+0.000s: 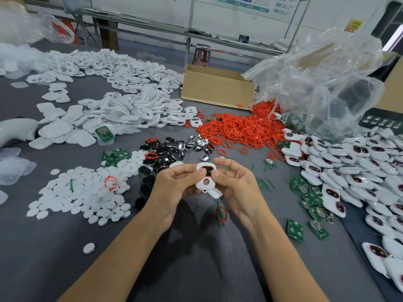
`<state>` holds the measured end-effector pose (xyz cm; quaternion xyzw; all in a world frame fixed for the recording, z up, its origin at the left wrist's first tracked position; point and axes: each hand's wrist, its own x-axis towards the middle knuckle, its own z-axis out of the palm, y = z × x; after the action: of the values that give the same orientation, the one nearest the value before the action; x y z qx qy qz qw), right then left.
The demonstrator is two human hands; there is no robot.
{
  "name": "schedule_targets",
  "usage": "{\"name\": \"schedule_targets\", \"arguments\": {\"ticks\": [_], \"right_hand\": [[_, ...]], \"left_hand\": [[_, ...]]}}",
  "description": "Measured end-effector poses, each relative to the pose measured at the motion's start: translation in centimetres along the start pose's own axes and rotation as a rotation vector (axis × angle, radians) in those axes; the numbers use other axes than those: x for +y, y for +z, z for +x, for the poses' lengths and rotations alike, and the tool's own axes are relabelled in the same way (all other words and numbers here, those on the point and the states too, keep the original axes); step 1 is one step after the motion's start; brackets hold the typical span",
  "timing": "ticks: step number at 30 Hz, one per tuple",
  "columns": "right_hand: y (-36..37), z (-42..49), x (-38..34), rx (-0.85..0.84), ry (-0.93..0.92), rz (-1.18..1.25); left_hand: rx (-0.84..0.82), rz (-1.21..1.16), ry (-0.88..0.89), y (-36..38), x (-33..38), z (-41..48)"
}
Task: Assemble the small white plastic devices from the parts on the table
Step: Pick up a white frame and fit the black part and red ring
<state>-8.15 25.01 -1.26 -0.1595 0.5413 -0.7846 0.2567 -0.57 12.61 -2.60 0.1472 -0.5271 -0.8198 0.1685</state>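
Observation:
A small white plastic device shell point(206, 182) with a red ring round its upper opening is held above the grey table point(196, 269). My left hand point(174, 184) grips its left side and my right hand point(234, 182) pinches its right side, thumbs on its face. A second white piece point(214, 194) pokes out beneath it. Around lie white shells point(130, 112), white discs point(87, 192), black and chrome lenses point(165, 151), red rings point(235, 129), green circuit boards point(305, 192) and finished devices point(359, 166).
A cardboard box point(218, 88) stands at the back centre. A crumpled clear plastic bag point(322, 79) rises at the right. A loose red ring point(222, 213) lies just below my hands. Clear blister covers point(13, 166) sit at the left edge.

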Motion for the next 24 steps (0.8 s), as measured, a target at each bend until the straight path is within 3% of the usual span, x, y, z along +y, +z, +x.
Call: {"name": "schedule_targets", "arguments": {"ticks": [10, 14, 16, 18, 20, 24], "right_hand": [[-0.4, -0.1, -0.4, -0.119, 0.066, 0.132], [-0.3, -0.3, -0.5, -0.068, -0.069, 0.071], [0.0, -0.6, -0.4, 0.017, -0.212, -0.192], [0.1, -0.8, -0.3, 0.099, -0.353, -0.602], [0.2, -1.1, -0.2, 0.076, -0.449, -0.913], [0.1, -1.1, -0.1, 0.006, -0.455, -1.225]], "left_hand": [[-0.153, -0.158, -0.103, -0.3, -0.2, 0.3], [0.009, -0.121, -0.011, 0.3, -0.3, 0.0], [0.072, -0.014, 0.034, 0.4, -0.6, -0.1], [0.056, 0.054, 0.006, 0.7, -0.8, -0.2], [0.014, 0.079, -0.026, 0.7, -0.9, -0.2], [-0.028, 0.122, -0.013, 0.6, -1.0, -0.3]]}}
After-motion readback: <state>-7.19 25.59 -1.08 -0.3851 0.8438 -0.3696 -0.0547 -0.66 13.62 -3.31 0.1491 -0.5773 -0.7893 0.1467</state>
